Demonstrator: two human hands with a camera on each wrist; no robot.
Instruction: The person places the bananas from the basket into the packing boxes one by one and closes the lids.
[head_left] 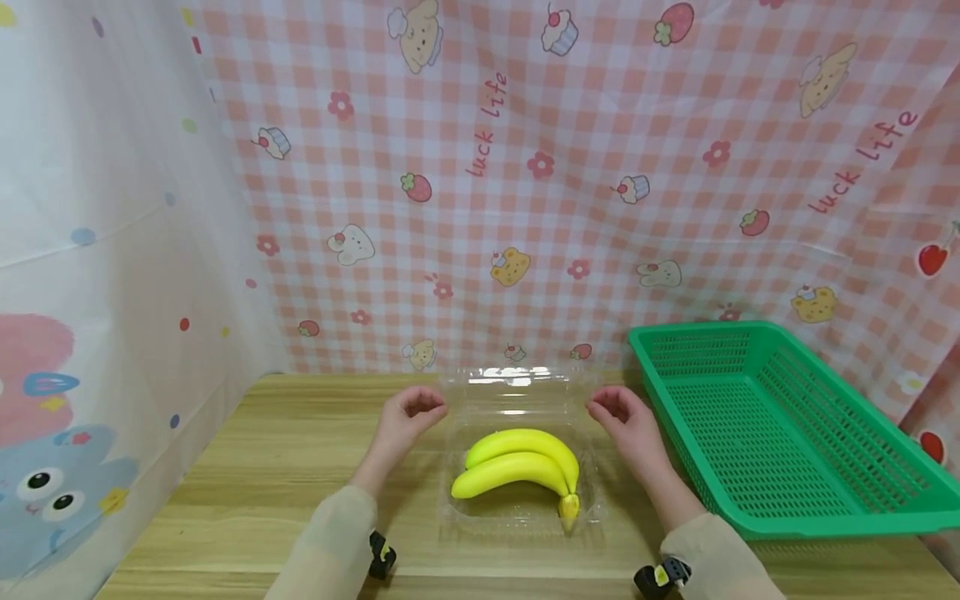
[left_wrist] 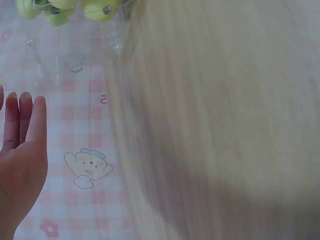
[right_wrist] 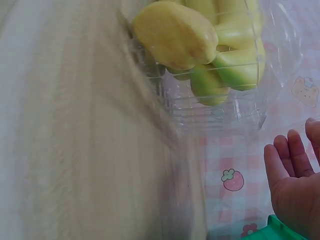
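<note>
In the head view a bunch of yellow bananas lies in a clear plastic clamshell box, its stem end toward the front right. The box's clear lid stands raised at the back. My left hand is at the lid's left side, fingertips close to its edge. On the other side my right hand has its fingertips right by the lid's right edge. In both wrist views the fingers look fairly straight, with no object between them. Greenish banana tips show through the plastic in the right wrist view.
A green plastic basket with slotted walls stands on the right, near my right forearm. The wooden table ends at a pink checked cloth behind. A white patterned cloth hangs at the left.
</note>
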